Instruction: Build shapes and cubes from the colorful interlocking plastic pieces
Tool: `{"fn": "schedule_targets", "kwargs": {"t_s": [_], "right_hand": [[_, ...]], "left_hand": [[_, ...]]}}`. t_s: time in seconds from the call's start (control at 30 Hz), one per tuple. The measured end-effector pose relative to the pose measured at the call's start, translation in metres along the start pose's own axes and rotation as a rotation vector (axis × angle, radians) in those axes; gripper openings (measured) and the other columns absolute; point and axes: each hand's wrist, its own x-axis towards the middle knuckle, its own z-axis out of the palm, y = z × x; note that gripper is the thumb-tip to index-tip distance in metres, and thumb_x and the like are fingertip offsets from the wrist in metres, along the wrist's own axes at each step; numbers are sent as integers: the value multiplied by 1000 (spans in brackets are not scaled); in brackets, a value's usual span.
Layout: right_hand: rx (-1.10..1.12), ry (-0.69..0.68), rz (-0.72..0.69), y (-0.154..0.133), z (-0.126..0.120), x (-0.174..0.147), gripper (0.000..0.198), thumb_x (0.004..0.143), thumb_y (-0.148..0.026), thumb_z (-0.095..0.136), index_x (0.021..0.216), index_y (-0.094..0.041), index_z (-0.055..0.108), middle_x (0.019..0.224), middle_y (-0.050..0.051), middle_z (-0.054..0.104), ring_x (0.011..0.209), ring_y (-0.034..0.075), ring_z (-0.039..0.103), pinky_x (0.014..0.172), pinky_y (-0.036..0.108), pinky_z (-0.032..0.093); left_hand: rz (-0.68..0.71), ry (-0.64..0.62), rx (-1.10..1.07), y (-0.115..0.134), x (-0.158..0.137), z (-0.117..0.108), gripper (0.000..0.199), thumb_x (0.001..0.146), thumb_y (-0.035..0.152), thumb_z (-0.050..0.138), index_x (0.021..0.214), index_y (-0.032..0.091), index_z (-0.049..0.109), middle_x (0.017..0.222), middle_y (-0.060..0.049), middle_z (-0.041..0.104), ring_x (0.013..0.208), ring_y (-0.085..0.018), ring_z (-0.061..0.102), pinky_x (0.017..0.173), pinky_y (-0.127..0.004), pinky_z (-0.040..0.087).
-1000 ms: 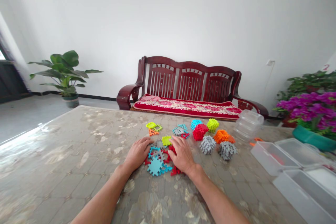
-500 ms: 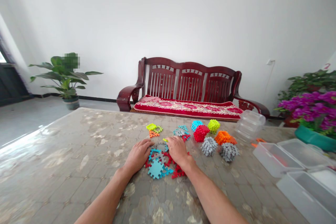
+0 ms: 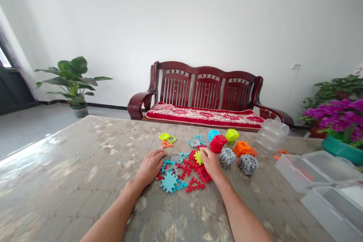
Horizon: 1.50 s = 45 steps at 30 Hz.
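Note:
My right hand (image 3: 210,162) pinches a yellow-green toothed square tile (image 3: 199,157) above red interlocking pieces (image 3: 195,185). My left hand (image 3: 152,164) lies on the table at the left edge of the loose pieces, fingers laid down, with nothing seen in it. Between the hands are a light-blue square tile (image 3: 169,182), a grey piece (image 3: 172,169) and more blue and red pieces. Beyond them lie yellow-green pieces (image 3: 164,136), an orange triangle (image 3: 166,144) and a grey piece on blue ones (image 3: 194,143).
Built balls of tiles stand to the right: red (image 3: 218,144), blue (image 3: 213,135), yellow-green (image 3: 232,136), orange (image 3: 243,148) and grey (image 3: 248,164). Clear plastic boxes (image 3: 295,172) stand at the table's right side. A wooden bench (image 3: 205,87) is behind the table (image 3: 93,181).
My right hand has moved right, carrying the yellow-green tile, so the red pieces under it now show. My left hand stays in place. The view has shifted slightly.

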Motion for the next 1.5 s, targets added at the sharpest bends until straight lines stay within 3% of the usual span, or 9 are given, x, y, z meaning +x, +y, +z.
{"fn": "schedule_targets", "kwargs": {"t_s": [0.27, 0.43, 0.63, 1.17, 1.5], "right_hand": [[-8, 30, -40, 5, 4, -7, 41, 80, -37, 59, 113, -16, 69, 110, 12, 72, 99, 25, 68, 90, 37, 53], [-175, -32, -147, -8, 1, -12, 50, 70, -27, 69, 119, -16, 67, 113, 12, 71, 107, 28, 64, 98, 41, 48], [-230, -43, -136, -13, 2, -16, 51, 72, -25, 68, 122, -18, 65, 114, 12, 70, 108, 28, 64, 98, 41, 48], [-120, 159, -335, -36, 0, -22, 50, 70, -22, 68, 120, -21, 64, 111, 9, 69, 105, 27, 62, 96, 44, 50], [8, 335, -298, -49, -37, -7, 46, 78, -37, 68, 120, -19, 64, 116, 12, 68, 106, 27, 63, 98, 45, 50]], "left_hand": [[-10, 18, -8, -1, 0, 2, 33, 92, 27, 45, 112, 25, 71, 125, -6, 68, 118, -23, 62, 105, -40, 47], [-14, 29, -9, -2, 0, 4, 32, 92, 27, 45, 111, 25, 71, 125, -6, 68, 117, -22, 62, 105, -39, 47], [-20, 23, -18, -1, 0, 2, 32, 92, 27, 46, 111, 25, 71, 125, -6, 68, 118, -22, 62, 105, -39, 47], [-1, 11, -20, -3, 1, 2, 33, 91, 26, 45, 111, 24, 71, 126, -7, 68, 119, -23, 61, 105, -39, 46], [-13, 4, -20, -4, 0, 4, 34, 91, 23, 45, 113, 25, 70, 129, -7, 66, 120, -23, 60, 106, -40, 45]]}}
